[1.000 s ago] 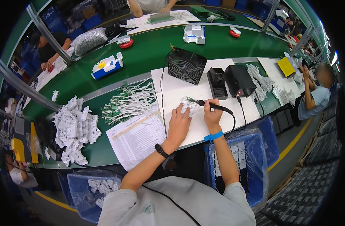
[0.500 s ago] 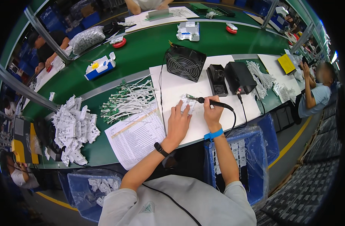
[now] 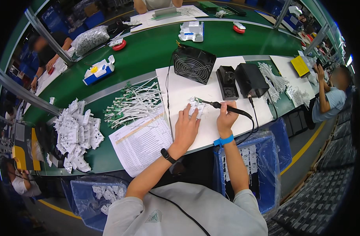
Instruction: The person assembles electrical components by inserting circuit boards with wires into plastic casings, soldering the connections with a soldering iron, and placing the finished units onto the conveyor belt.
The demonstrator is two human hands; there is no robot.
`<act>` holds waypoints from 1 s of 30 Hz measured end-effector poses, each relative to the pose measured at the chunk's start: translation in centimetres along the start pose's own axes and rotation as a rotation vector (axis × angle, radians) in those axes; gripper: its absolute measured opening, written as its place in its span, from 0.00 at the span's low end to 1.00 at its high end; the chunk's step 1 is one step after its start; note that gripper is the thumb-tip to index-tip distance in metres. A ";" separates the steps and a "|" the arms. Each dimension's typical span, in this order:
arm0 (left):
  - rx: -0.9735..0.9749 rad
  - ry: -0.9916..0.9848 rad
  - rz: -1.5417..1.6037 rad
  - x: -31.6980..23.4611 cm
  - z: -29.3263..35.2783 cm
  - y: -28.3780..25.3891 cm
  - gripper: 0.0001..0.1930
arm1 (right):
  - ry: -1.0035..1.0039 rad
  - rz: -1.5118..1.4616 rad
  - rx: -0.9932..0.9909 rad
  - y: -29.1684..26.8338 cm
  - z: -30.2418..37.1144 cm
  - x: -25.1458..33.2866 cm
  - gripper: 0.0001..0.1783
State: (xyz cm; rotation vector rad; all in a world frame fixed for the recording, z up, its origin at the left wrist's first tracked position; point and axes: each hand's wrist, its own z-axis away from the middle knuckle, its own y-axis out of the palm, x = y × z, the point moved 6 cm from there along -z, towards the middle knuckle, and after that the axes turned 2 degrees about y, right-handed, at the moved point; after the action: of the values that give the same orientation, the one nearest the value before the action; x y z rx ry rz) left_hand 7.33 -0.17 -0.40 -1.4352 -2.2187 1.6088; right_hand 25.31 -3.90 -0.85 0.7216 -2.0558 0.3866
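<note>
On a white sheet on the bench lies a small white plastic part (image 3: pixel 198 111) with a bit of green circuit board at its far end. My left hand (image 3: pixel 186 126) holds it down, fingertips on its near-left side. A black-handled soldering iron (image 3: pixel 216 105) is gripped in my right hand (image 3: pixel 227 118). Its thin tip points left, at the green end of the part; whether it touches is too small to tell. Beyond them stand a black fan (image 3: pixel 193 66), a black iron stand (image 3: pixel 227 83) and a black power box (image 3: pixel 251 80) with a cable.
To the left are a heap of white plastic parts (image 3: pixel 78 133), white leads with green boards (image 3: pixel 129 104) and a printed sheet (image 3: pixel 142 143). Blue bins (image 3: pixel 272 173) stand below the bench edge. Past the fan runs a green conveyor (image 3: pixel 148 47) carrying boxes. Other people sit around.
My right hand has drawn the soldering iron slightly to the right, while my left hand stays on the part. The boxes and red discs on the conveyor have shifted left.
</note>
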 end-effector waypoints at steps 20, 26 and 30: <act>0.005 -0.011 0.023 0.2 0.1 0.1 0.23 | -0.015 -0.055 0.090 0.3 0.0 0.1 0.07; 0.016 -0.018 0.030 0.3 0.1 0.1 0.23 | -0.025 -0.032 0.083 0.0 0.1 0.0 0.05; 0.021 -0.013 0.023 0.3 -0.1 0.2 0.23 | -0.019 -0.041 0.081 -0.2 0.1 -0.1 0.05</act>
State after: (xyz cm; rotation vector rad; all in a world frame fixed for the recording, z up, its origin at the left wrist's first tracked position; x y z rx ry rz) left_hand 7.35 0.12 -0.60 -1.4547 -2.1936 1.6483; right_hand 25.43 -4.01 -1.00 0.8172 -2.0492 0.4435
